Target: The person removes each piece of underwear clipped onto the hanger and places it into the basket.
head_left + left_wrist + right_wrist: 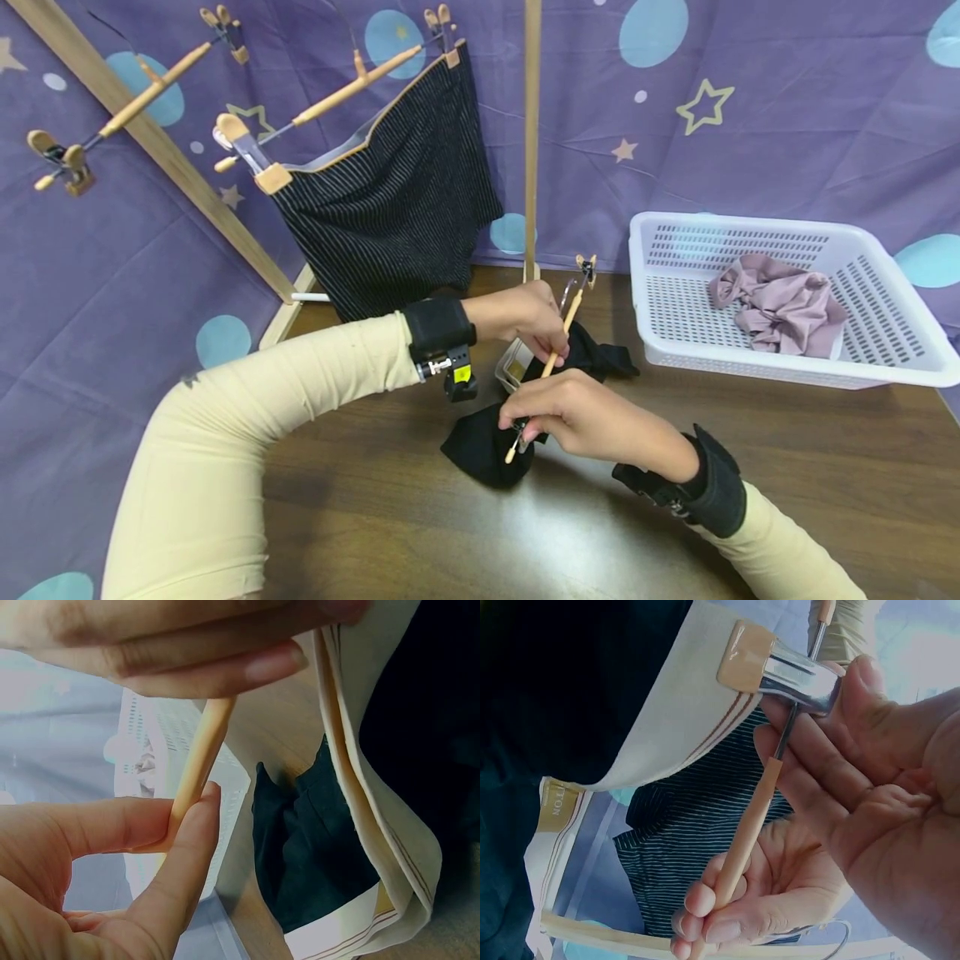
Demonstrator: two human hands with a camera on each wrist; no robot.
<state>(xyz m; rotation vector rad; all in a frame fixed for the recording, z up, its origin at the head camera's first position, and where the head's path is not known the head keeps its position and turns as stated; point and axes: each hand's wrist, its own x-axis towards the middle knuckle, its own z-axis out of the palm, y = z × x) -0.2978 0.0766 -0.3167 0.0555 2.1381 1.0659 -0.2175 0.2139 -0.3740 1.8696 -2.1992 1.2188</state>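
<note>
Black garment (487,450) sits at the centre of the head view, bunched over the wooden tabletop (360,500) and partly hidden by the hands, its cream inner waistband (705,727) slanting across the upper middle of the right wrist view. It should handle as light, limp cloth that sags anywhere but at this firmer band, so the band's edge is likely the best hold. Next in size, a clip hanger (573,310) slants from upper right to lower left across the centre; its slim bar looks stiff, light and liable to roll. The left hand (536,318) pinches the bar, thumb against fingers, while the right hand (585,408) pinches the near clip (802,677). The far clip (587,268), higher in the frame, holds no cloth. Smallest, the near clip's peach pad (748,656) overlaps the waistband; whether it bites, I cannot tell.
</note>
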